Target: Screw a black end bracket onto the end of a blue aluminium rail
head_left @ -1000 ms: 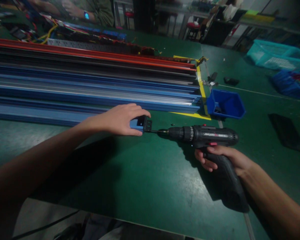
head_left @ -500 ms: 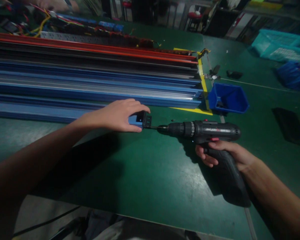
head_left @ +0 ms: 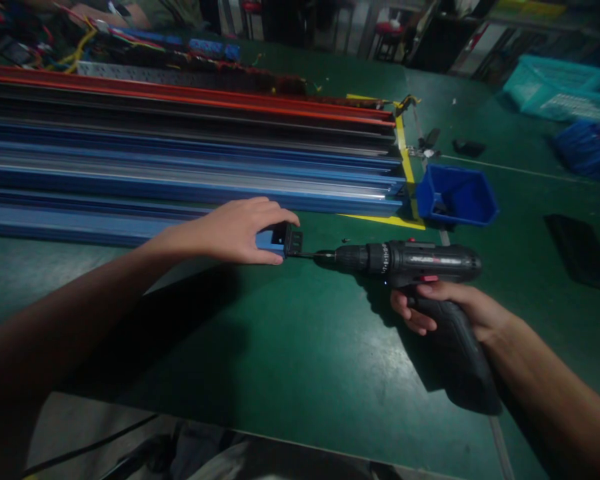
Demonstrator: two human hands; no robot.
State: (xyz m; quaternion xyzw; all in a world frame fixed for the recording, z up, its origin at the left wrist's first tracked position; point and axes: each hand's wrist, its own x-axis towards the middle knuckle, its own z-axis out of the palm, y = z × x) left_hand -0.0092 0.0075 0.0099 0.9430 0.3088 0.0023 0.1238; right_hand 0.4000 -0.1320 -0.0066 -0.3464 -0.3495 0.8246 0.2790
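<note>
A co-worker's forearm [head_left: 140, 15] has shifted left. The left hand [head_left: 237, 230], half open, clasps a blue profile [head_left: 75, 222] on the worktop [head_left: 300, 340]; the right hand [head_left: 467, 308] grips the drill [head_left: 405, 259] facing it, lettering [head_left: 424, 258] unreadable.

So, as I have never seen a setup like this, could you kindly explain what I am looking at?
There is no machine arm here, just a person's two bare hands, seen by a camera worn on the head, facing forward and down. The left hand holds the end of a blue rail, where a black end piece sits. The right hand holds a black drill, its bit pointing at that piece. On the green table lie more rails, a blue bin and a teal basket. Farther back, another person's arm shows near some wires.
</note>
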